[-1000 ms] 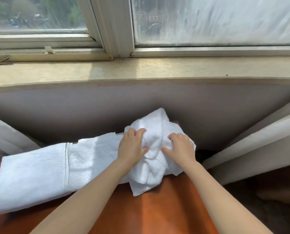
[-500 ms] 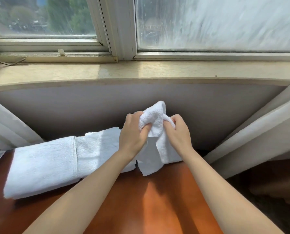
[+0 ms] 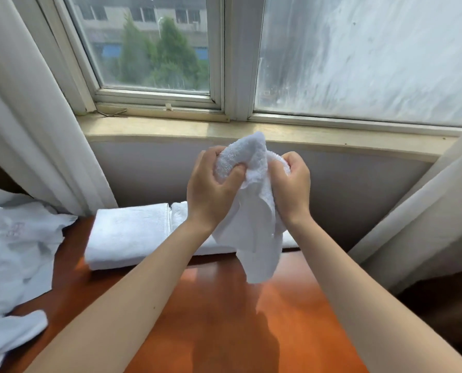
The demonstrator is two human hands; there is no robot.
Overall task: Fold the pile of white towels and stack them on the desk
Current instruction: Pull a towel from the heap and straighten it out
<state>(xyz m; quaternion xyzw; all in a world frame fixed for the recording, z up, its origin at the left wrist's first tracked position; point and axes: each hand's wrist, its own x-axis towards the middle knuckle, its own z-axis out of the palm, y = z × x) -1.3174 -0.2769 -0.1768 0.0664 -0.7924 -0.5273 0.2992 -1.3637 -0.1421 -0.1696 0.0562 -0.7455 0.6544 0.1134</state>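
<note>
Lift noted: the small white terry towel (image 3: pixel 254 224) has been raised off the glossy orange-brown wooden tabletop (image 3: pixel 224 319) and hangs bunched, its top gripped by the left hand (image 3: pixel 211 189) and right hand (image 3: pixel 291 189), close together. Folded white towels (image 3: pixel 127 235) lie behind. Spreading is judged next.

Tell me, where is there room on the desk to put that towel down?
The bare desk in the near middle, in front of the folded towels, is free. The left side is crowded by the loose pile.
</note>
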